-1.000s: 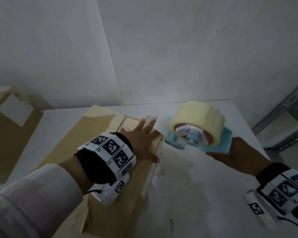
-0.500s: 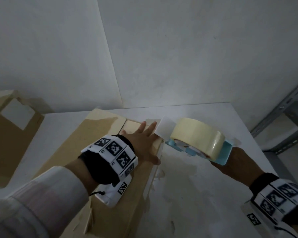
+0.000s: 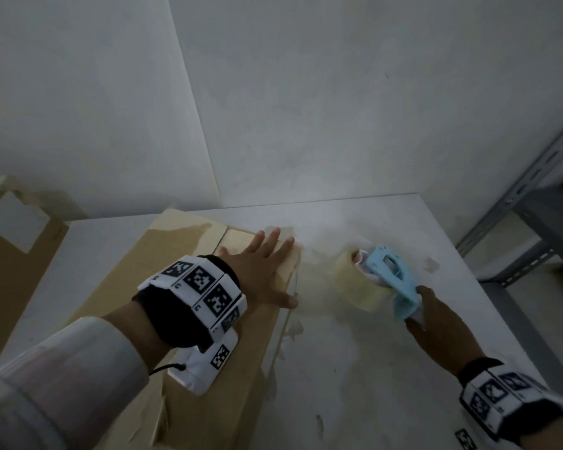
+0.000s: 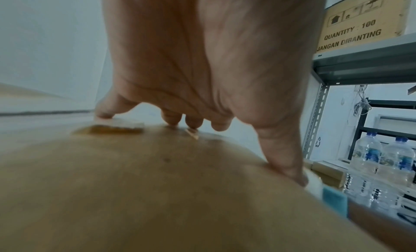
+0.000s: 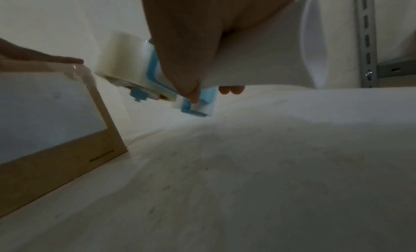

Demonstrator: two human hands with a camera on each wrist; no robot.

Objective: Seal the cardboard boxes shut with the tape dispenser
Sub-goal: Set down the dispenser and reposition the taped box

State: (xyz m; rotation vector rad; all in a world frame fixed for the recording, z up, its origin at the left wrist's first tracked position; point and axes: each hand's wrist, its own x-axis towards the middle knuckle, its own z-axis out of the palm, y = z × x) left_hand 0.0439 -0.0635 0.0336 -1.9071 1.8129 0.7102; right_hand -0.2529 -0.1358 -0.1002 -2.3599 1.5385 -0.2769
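Blue tape dispenser (image 3: 389, 274) gripped by right hand (image 3: 442, 323), beside cardboard box (image 3: 189, 254).

Print on a shelved carton
The cardboard carton (image 4: 360, 23) on the metal shelf (image 4: 364, 60) reads "QUANTITY : 100" and "JANGAN DIBANTING"

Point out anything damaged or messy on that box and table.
The cardboard box shows a darker stain near its far end. The white table beside it is blotchy with yellowish marks. Nothing looks spilled or torn.
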